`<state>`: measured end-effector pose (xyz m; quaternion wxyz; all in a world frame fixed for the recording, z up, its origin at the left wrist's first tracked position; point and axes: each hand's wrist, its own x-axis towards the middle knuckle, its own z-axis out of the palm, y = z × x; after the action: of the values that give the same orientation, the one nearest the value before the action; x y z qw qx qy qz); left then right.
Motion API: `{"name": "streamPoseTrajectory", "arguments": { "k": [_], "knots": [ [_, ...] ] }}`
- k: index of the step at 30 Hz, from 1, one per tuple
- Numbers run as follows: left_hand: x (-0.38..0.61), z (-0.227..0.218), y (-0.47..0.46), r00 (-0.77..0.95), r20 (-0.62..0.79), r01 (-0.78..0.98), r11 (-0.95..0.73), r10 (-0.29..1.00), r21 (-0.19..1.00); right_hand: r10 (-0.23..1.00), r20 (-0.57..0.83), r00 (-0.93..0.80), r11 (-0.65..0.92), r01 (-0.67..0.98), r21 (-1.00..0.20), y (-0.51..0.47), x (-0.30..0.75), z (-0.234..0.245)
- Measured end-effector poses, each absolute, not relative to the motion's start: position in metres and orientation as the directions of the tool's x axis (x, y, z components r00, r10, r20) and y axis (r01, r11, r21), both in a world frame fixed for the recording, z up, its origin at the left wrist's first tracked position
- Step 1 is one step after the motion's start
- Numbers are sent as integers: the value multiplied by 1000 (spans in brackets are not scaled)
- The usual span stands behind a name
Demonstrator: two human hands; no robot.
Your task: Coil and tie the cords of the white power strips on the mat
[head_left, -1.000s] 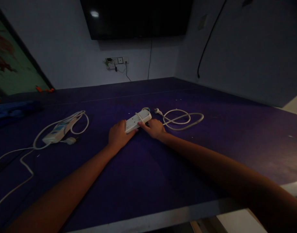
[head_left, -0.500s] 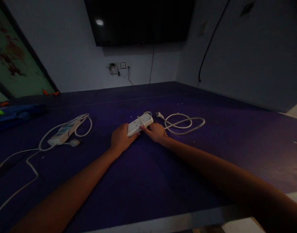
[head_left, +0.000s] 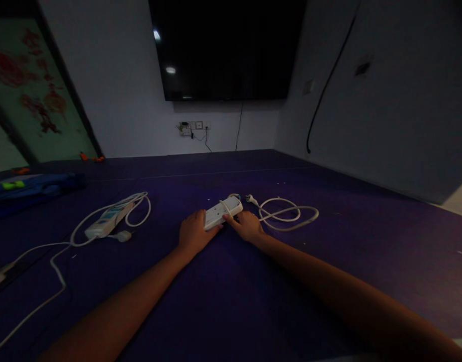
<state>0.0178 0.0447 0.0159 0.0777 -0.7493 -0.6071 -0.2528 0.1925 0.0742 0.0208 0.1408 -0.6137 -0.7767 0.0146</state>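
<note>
Between my hands is a white power strip (head_left: 214, 215), slightly tilted, its right end pointing away from me. My left hand (head_left: 193, 230) is closed around its near left end, thumb along the front edge. My right hand (head_left: 247, 225) grips the right part, its thumb pressed near a loop of cord (head_left: 226, 207) that crosses the strip's top. The rest of the white cord (head_left: 281, 219) lies in loose coils to the right of my right hand. Its plug (head_left: 251, 199) rests just beyond that hand, pins facing left. My right fingers are partly hidden behind the strip.
Another power strip (head_left: 112, 218) with a looped cord and plug (head_left: 123, 236) lies to the left on the purple surface (head_left: 200, 301). A blue cloth (head_left: 45, 185) is farther left. At the back are wall sockets (head_left: 195, 125) below a black television (head_left: 231, 50).
The camera view has tipped upward, so everything appears lower in the picture. Both hands keep the same hold on the power strip, and the cord loop stays across it.
</note>
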Motion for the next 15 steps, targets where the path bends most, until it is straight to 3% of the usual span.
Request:
{"name": "streamPoseTrajectory", "arguments": {
  "k": [15],
  "knots": [
    [18, 15, 44, 135, 467, 945, -256, 874, 206, 957, 216, -193, 236, 951, -199, 78, 193, 15]
  ]
}}
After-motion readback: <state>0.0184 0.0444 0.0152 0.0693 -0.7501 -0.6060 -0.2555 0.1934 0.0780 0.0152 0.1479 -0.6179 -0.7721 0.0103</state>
